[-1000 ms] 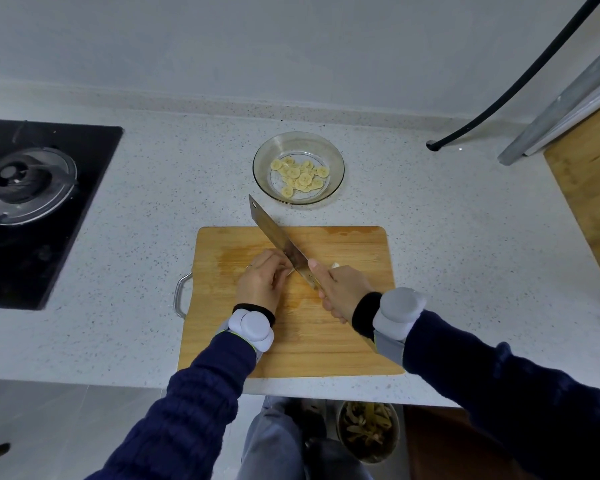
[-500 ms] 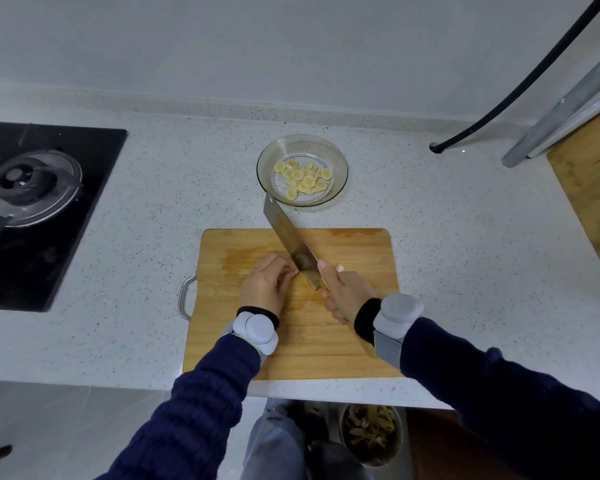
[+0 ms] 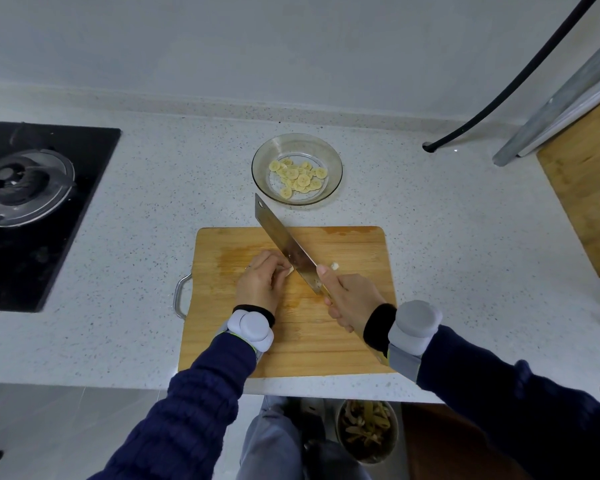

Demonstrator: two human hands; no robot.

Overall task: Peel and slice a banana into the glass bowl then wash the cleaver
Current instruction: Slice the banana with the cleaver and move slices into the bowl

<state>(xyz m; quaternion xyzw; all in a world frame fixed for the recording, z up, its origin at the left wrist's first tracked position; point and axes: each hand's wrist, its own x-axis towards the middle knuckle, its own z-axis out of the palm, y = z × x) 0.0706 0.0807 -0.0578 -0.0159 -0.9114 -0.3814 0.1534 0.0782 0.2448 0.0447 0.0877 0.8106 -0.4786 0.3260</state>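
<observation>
The last stub of the banana lies near the middle of the cutting board. It is almost hidden under the left hand, whose fingers curl over it and pin it down, so only a pale end shows on that hand's 3 o'clock side. The right hand is wrapped round the handle of the cleaver, with one digit pressed against the blade near its heel. The blade's long axis runs from 5 o'clock at the handle to 11 o'clock at the tip, which reaches past the board's far edge toward the glass bowl. The stub sits at 9 o'clock of the blade, just beside it; whether steel and fruit touch I cannot tell. The left hand is plainly the nearer one, and with so little fruit showing, the next cut likely needs those fingertips drawn back toward 9 o'clock. A loose piece lies at 3 o'clock of the blade, just beyond the right hand. The bowl stands on the table at 12 o'clock of both hands, a little apart from the board's far edge, with slices in it. Bare board lies open at 3 and 6 o'clock, and the stove is well apart at 9 o'clock. The table's near edge runs under the forearms, with a bin of peels below it.
</observation>
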